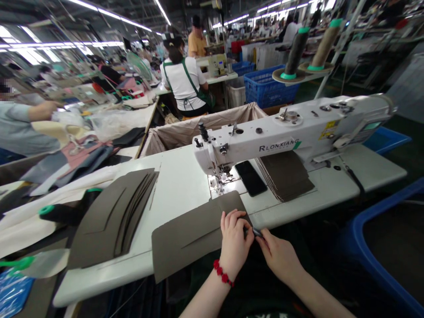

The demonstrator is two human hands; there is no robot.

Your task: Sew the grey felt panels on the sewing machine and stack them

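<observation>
My left hand (234, 238), with a red beaded bracelet at the wrist, lies over the right end of a grey-brown fabric panel (185, 234). Its fingers are bent, and the thumb and forefinger close at the panel's near right edge. Right beside it, my right hand (280, 254) pinches a small dark grey piece (257, 232) between thumb and fingers; its kind is not clear. The panel has a long slit and overhangs the table's front edge. Behind it stands a white sewing machine (245, 145), its needle area just beyond the panel.
A black phone (251, 178) lies beside a stack of brown pieces (286, 174) under the machine arm. More slit panels (109, 216) are stacked at left, near dark thread cones (58, 213). A blue bin (361, 238) stands at right. Other people work beyond.
</observation>
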